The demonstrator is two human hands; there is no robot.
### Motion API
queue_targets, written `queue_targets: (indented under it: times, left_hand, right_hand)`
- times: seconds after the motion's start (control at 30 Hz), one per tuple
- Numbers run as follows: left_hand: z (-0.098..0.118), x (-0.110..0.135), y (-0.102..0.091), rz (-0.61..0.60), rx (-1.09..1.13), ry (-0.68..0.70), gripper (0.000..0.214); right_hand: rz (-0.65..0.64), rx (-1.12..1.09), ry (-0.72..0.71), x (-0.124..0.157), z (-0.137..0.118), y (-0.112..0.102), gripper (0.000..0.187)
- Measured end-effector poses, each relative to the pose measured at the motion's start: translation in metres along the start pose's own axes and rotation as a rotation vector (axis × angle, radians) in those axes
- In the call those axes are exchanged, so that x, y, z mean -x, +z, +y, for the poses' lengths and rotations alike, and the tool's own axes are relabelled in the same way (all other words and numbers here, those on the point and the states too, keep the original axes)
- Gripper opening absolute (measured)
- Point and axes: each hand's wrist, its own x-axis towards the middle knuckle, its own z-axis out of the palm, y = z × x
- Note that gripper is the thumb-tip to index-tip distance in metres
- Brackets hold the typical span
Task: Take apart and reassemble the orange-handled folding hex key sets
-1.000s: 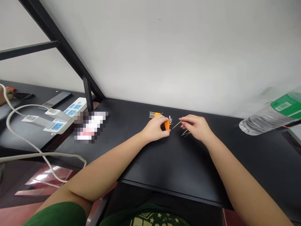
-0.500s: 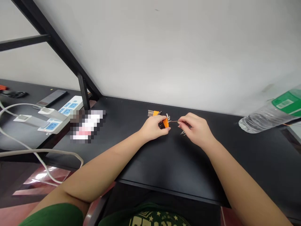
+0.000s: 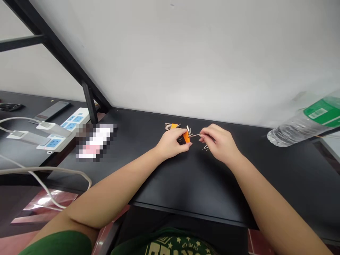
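Observation:
My left hand point(image 3: 173, 142) is closed on an orange hex key holder point(image 3: 186, 137), pinched between thumb and fingers. Bent metal keys stick out of its far end. My right hand point(image 3: 219, 141) pinches a thin hex key point(image 3: 196, 135), whose far end reaches the holder; whether it sits in a slot I cannot tell. Under the right fingers a few loose hex keys point(image 3: 205, 147) lie on the black tabletop point(image 3: 186, 187). Just beyond my left hand lies a second orange holder point(image 3: 174, 125) with several keys in it, partly hidden by the hand.
On the left a white power strip point(image 3: 66, 129) has plugs and white cables point(image 3: 69, 171) hanging near my left arm. A blurred-out item point(image 3: 97, 141) lies beside it. A water bottle point(image 3: 289, 131) with a green label is at the right. A white wall point(image 3: 186, 63) rises behind.
The view has shifted slightly. My hands stay close together, the thin hex key still held at the holder, with its visible length a little different.

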Motion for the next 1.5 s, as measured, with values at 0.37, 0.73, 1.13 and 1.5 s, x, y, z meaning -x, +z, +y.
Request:
queue_targets:
  times: [0.37,0.73,1.13,1.5]
  left_hand:
    - [0.003,0.005,0.005,0.016,-0.012,0.140,0.037]
    - [0.019,0.005,0.006,-0.057,0.116,-0.064,0.036]
    - [0.013,0.008,0.011,-0.208,0.010,-0.042,0.051]
    - [0.011,0.005,0.009,-0.050,0.128,-0.115,0.064]
  right_hand:
    - [-0.087,0.019,-0.156,0.004,0.007,0.017,0.020]
    - [-0.013,0.209,-0.189,0.012,0.013,0.031,0.030]
    - [-0.148,0.232,-0.173,0.011,0.017,0.036,0.031]
    - [-0.087,0.171,-0.001,0.001,0.041,0.003,0.025]
